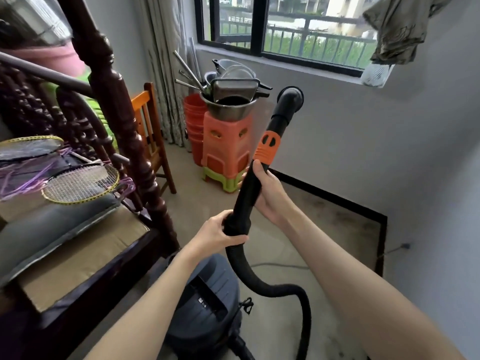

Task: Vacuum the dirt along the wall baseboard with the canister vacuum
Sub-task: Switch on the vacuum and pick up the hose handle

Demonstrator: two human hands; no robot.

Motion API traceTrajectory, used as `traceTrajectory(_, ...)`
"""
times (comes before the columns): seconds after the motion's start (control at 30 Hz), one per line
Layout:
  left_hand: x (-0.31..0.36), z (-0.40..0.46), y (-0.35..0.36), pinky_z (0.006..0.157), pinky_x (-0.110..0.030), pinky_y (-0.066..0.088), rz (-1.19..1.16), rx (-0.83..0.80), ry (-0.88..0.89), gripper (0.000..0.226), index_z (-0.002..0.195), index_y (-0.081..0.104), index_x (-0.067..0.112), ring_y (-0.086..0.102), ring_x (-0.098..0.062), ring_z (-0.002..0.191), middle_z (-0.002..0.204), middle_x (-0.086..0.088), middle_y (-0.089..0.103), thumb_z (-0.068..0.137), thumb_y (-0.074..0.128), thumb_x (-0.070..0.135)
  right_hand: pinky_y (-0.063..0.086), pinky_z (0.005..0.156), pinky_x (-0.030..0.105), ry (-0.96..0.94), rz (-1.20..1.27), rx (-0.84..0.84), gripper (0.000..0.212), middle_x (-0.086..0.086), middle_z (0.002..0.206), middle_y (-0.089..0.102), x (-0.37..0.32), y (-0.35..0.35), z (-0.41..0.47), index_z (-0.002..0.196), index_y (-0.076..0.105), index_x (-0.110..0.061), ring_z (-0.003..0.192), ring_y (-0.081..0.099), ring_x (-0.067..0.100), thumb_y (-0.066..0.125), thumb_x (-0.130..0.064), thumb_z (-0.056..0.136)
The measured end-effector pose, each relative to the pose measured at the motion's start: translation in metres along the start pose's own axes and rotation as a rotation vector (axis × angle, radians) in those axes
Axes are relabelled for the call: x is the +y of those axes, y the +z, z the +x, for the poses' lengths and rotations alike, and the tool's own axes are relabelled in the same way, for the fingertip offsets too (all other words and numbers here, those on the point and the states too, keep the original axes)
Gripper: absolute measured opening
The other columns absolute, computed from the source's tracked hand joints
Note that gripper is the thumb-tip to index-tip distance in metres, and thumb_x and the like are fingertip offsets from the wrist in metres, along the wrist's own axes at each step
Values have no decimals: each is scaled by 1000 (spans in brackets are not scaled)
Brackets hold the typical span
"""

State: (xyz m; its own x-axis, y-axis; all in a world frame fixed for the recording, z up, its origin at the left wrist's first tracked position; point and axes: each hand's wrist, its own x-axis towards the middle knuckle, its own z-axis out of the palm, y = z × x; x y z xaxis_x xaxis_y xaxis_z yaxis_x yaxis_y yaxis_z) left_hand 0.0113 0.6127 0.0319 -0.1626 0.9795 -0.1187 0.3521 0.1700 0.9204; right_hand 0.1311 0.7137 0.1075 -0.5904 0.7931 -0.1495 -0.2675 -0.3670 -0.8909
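While both hands are clamped on the vacuum wand [255, 162] — left hand [220, 231] at the hose cuff, right hand [267, 194] higher up — the nozzle [291, 96] points up, well clear of the floor. Dark dirt [335, 216] remains along the baseboard [332, 197]; vacuuming appears not yet begun. The canister vacuum [207, 302] sits below, on the floor.

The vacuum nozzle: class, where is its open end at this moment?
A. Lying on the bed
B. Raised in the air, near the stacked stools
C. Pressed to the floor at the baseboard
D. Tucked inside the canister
B: the nozzle is lifted well above the floor beside the stacked stools, with the left hand and right hand both gripping the handle tube, and the dark baseboard far below it.
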Motion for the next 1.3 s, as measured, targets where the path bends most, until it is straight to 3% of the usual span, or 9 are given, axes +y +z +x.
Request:
traceTrajectory(0.23,-56,23,-16,92,-27,49,-24,-94,-128,54,111,53,43,58,0,104,107,18,64,63,78,45,45,78,32,118,58,65,24,4,77,54,50,-1,42,94,50,-9,71,54,18,46,-31,101)
traceTrajectory(0.43,-122,39,-19,97,-31,47,-41,-150,-259,57,127,49,32,54,-3,114,119,17,59,77,76,35,48,80,32,250,-1,99,23,3,77,57,116,-3,89,96,50,-9,72,56,18,48,-31,100)
traceTrajectory(0.6,-166,38,-18,88,-13,45,-104,-136,-352,50,123,49,37,52,9,108,113,28,57,80,73,29,47,80,32,321,41,118,24,-1,71,59,159,-13,120,93,51,-10,68,57,14,48,-33,99)
traceTrajectory(0.67,-187,37,-22,93,-15,44,-92,-147,-395,51,130,49,32,51,8,113,118,26,57,84,71,27,48,75,30,346,22,137,24,-1,71,59,172,-20,132,91,51,-11,67,57,15,47,-33,100)
traceTrajectory(0.9,-257,60,-40,106,-38,37,196,110,-591,46,133,51,12,49,-24,123,131,-7,54,88,63,10,50,72,26,430,23,201,25,2,72,56,200,-50,165,91,50,-10,64,57,14,44,-33,101)
traceTrajectory(1.0,-274,79,-31,108,-37,30,247,80,-648,52,138,43,9,41,-28,129,136,-11,45,90,62,17,49,68,25,486,-42,219,26,4,74,55,212,-59,171,91,50,-11,64,57,14,44,-34,101)
traceTrajectory(1.1,-283,95,-19,97,-39,34,295,166,-751,42,119,56,1,46,-33,119,122,-16,50,90,62,31,50,64,24,519,-58,216,26,3,76,55,219,-67,171,92,50,-11,67,57,14,45,-36,100)
traceTrajectory(1.2,-286,104,-7,98,-41,35,320,234,-830,50,109,62,-1,46,-34,116,117,-19,51,87,61,44,50,67,25,519,-46,225,26,3,75,55,220,-70,174,92,50,-11,67,56,14,45,-35,100)
traceTrajectory(1.3,-285,109,2,98,-40,35,315,317,-855,48,111,61,-2,45,-35,116,119,-20,50,87,62,40,49,70,25,517,-27,229,26,4,75,55,221,-72,175,92,49,-10,66,56,15,45,-35,100)
